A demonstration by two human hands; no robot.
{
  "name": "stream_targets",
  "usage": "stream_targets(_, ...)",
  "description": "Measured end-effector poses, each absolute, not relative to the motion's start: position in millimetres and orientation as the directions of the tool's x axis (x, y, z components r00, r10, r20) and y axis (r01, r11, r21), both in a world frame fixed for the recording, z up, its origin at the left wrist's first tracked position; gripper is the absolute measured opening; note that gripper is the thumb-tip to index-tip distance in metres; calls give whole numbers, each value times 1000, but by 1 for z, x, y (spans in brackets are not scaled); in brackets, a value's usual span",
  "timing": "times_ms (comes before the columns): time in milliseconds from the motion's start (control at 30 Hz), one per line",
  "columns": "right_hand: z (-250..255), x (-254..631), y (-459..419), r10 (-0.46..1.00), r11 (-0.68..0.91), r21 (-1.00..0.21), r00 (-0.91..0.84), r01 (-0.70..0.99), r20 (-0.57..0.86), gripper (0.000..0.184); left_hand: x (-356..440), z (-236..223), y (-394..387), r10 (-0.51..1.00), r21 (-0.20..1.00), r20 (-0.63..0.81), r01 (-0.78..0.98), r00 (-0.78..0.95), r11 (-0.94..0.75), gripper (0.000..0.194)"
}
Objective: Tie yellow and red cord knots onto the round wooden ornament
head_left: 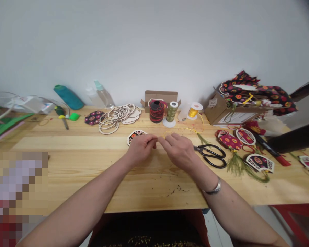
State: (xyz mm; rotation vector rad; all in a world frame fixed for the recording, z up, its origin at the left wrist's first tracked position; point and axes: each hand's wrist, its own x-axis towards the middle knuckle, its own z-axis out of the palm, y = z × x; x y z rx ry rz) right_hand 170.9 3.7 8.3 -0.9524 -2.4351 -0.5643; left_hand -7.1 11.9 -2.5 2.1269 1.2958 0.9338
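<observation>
My left hand is closed in a pinch over the middle of the table. What its fingertips hold is too small to make out. Almost touching them are the fingertips of my right hand, also pinched, with a thin yellow cord running in behind the fingers. Partly hidden by my left hand lies a dark patterned ornament piece with a white cut-out frame. Black-handled scissors rest just right of my right hand, their blades mostly covered by it.
Thread spools, black-red, olive and yellow, stand at the back. White cut-out frames are piled to their left. On the right are a cardboard box with fabric, tasselled ornaments and a black-red marker.
</observation>
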Motion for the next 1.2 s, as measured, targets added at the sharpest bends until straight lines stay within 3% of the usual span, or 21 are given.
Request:
stream_targets(133,7,178,12,481,731,105,-618,675,622,27,-5,-3,12,871,737,295,488,393,-469,24)
stream_targets(200,4,180,16,528,746,-48,-545,665,652,26,-5,-3,12,870,779,278,434,407,-453,20)
stream_targets(267,2,180,19,613,742,-285,-442,607,654,21,-4,-4,12,874,820,263,382,409,-426,19)
stream_targets(333,2,180,23,713,693,-526,-362,493,600,15,-4,-3,12,880,853,256,335,400,-401,18)
stream_targets(400,1,179,26,792,610,-693,-325,385,517,11,-4,-2,12,892,876,256,301,371,-377,16)
stream_targets(567,-1,177,33,903,397,-869,-296,296,312,12,-5,1,12,931,894,249,308,267,-327,15)
stream_targets(733,-2,173,31,942,231,-928,-306,291,138,20,-6,4,11,965,882,234,393,115,-261,22)
stream_targets(867,0,169,23,919,273,-902,-368,334,142,20,-6,5,11,969,881,239,407,53,-240,23)
stream_targets(1033,5,167,10,875,462,-718,-399,522,273,23,-5,4,11,967,867,251,438,31,-239,24)
stream_targets(1200,9,163,2,862,506,-489,-430,710,267,25,-4,4,11,965,856,259,451,46,-251,24)
